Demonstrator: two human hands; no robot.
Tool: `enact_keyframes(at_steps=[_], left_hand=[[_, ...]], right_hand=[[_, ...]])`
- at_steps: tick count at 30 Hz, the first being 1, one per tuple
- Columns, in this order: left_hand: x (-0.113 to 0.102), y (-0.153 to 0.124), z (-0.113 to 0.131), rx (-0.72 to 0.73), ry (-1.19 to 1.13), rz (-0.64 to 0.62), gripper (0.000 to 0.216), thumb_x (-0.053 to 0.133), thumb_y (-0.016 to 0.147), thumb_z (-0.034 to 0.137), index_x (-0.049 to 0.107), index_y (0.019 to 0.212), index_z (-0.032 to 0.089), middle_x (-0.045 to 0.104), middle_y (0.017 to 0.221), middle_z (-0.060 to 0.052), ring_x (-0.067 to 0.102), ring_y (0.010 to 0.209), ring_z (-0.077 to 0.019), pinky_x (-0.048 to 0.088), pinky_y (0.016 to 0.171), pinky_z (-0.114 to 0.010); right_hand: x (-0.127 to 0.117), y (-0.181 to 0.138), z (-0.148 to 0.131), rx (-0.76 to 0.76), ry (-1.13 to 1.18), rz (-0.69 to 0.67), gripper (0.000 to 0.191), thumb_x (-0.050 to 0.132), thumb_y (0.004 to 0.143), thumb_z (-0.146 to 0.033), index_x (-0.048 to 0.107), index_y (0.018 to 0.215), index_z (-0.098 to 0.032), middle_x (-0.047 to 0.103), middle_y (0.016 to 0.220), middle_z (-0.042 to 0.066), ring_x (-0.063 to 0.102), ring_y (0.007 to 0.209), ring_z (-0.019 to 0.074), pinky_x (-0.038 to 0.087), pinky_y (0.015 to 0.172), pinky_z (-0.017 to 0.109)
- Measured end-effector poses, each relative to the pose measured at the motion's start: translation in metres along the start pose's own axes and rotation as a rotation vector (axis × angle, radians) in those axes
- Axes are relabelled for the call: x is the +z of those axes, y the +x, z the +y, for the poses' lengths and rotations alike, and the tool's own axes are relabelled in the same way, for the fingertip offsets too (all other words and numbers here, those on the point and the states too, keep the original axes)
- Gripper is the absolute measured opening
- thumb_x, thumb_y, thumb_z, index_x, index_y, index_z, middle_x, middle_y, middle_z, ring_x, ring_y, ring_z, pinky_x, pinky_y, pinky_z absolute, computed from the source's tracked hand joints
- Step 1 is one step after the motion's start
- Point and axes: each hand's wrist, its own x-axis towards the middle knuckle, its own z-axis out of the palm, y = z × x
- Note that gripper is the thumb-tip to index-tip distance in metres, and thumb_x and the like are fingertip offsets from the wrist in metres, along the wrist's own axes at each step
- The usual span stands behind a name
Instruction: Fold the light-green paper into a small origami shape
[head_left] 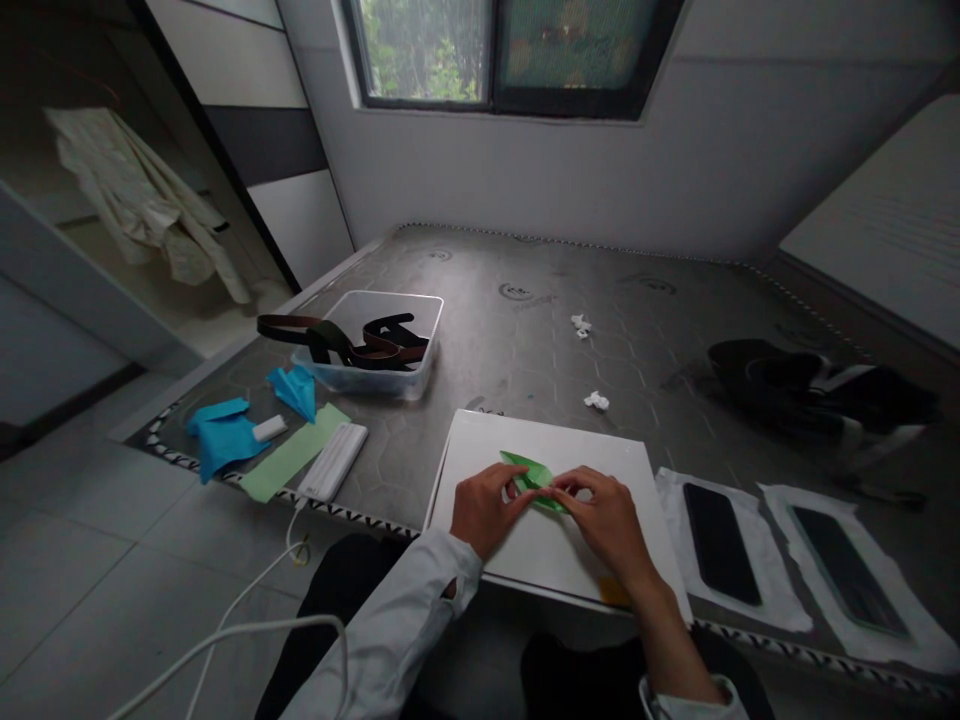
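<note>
A piece of folded green paper (pixel 534 474) is pinched between both hands, just above a white flat box (pixel 555 430). My left hand (pixel 489 505) grips the paper's left side with thumb and fingers closed. From the right, my right hand (pixel 604 515) pinches the same paper, its fingertips meeting those of the left near the paper's middle. The fingers hide part of the folds. The white box lies at the mat's front edge, under both hands.
Left of the box are a clear plastic bin (pixel 375 380) with belts, blue folded paper (pixel 225 435), a green strip (pixel 296 455) and a corded white power bank (pixel 334 462). Two phones (pixel 721 543) on white sheets lie right. Crumpled tissues (pixel 597 400) and a black bag (pixel 810 390) sit beyond.
</note>
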Motion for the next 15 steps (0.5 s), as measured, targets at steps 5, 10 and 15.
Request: enact_keyframes(at_steps=[5, 10, 15], left_hand=[[-0.001, 0.000, -0.001, -0.034, 0.035, 0.066, 0.019, 0.064, 0.084, 0.035, 0.073, 0.098, 0.027, 0.067, 0.082, 0.000, 0.056, 0.054, -0.0093, 0.044, 0.058, -0.023], [0.003, 0.000, -0.005, -0.001, 0.049, 0.144, 0.015, 0.063, 0.085, 0.033, 0.075, 0.093, 0.030, 0.068, 0.088, 0.001, 0.052, 0.049, -0.0056, 0.043, 0.055, -0.021], [0.003, -0.002, -0.004, 0.058, 0.003, 0.239, 0.014, 0.063, 0.085, 0.031, 0.077, 0.088, 0.028, 0.068, 0.086, 0.000, 0.052, 0.050, -0.0057, 0.042, 0.052, -0.019]], right_hand=[[0.004, 0.002, 0.001, 0.078, 0.225, 0.044, 0.031, 0.057, 0.083, -0.052, 0.063, 0.081, -0.022, 0.070, 0.082, 0.004, 0.065, 0.078, 0.0220, 0.044, 0.072, 0.031], [0.010, 0.005, 0.012, 0.222, 0.544, 0.170, 0.036, 0.056, 0.080, -0.058, 0.054, 0.087, -0.023, 0.065, 0.067, 0.001, 0.063, 0.067, 0.0209, 0.046, 0.064, 0.029], [0.014, 0.010, 0.025, 0.341, 0.708, 0.336, 0.036, 0.058, 0.077, -0.059, 0.055, 0.081, -0.023, 0.054, 0.056, -0.005, 0.053, 0.054, 0.0153, 0.041, 0.054, 0.025]])
